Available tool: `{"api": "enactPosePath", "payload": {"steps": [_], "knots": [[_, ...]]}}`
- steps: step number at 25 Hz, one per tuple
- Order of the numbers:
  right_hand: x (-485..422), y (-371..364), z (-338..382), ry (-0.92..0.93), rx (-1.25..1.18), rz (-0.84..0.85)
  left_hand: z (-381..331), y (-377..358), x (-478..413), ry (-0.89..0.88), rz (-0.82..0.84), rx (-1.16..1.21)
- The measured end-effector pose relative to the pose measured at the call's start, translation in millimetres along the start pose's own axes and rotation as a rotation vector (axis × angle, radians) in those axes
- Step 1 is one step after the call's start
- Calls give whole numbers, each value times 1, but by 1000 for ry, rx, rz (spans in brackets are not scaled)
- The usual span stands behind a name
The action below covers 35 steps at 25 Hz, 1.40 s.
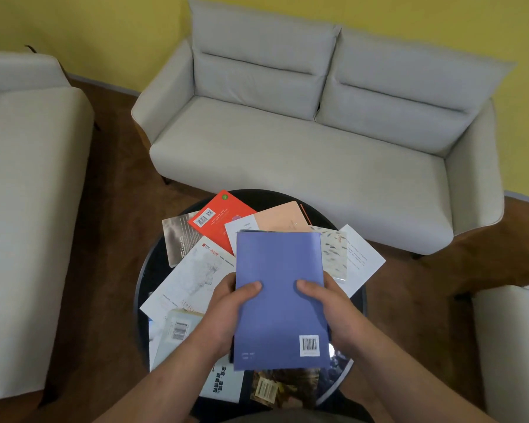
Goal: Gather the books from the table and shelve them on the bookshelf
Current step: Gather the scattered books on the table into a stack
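Blue book [280, 297]: left grip [225, 309] and right grip [333, 309] curl round its side edges.

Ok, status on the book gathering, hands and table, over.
Left hand and right hand grip the blue book by its sides. Red book and others lie scattered on the round black table. Bookshelf not in view.

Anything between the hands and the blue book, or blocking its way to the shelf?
No: the left hand and right hand already grip the blue book by its side edges, above the other books on the table. The bookshelf is out of view, so that path cannot be judged.
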State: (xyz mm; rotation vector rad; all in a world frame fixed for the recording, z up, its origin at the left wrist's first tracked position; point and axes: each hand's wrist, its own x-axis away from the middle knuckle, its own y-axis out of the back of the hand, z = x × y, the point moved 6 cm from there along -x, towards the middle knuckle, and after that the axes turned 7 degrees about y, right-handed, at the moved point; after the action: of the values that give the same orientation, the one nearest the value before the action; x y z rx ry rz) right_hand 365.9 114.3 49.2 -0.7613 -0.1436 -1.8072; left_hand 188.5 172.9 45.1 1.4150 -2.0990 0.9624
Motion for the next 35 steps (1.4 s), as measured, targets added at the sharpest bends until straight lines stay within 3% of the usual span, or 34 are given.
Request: {"api": "enactPosePath", "payload": {"steps": [2, 5, 8, 10, 12, 15, 18, 26, 30, 31, 33, 35], "knots": [[-3, -1, -9, -42, -16, 45, 6, 4, -4, 61, 41, 6], [-14, 9, -39, -92, -35, -29, 14, 25, -12, 46, 1, -376], [-23, 33, -77, -195, -54, -123, 21, 107, -13, 11, -535, -706], [-26, 42, -93, -241, -71, -139, 40, 164, -2, 125, -757, -837], [-30, 46, -98, -251, 31, -151, 66, 189, 3, 277, -721, -969], [-40, 53, -88, -161, 455, -150, 83, 189, 1, 281, -643, -1060], [-40, 53, -76, -89, 807, -125, 72, 183, 5, 248, -601, -782], [-25, 51, -68, -154, 703, -77, -21, 166, 79, -115, -474, -655], [3, 33, -34, 113, 750, -234, -42, 155, 89, -121, -438, -213], [12, 18, -28, 148, 695, -209, -35, 142, 79, -85, -429, -119], [24, -15, -30, 22, 342, -44, -12, 106, 57, 13, -314, 34], [29, -24, -26, -68, 38, -12, 3, 74, 45, 88, -182, 107]]}}
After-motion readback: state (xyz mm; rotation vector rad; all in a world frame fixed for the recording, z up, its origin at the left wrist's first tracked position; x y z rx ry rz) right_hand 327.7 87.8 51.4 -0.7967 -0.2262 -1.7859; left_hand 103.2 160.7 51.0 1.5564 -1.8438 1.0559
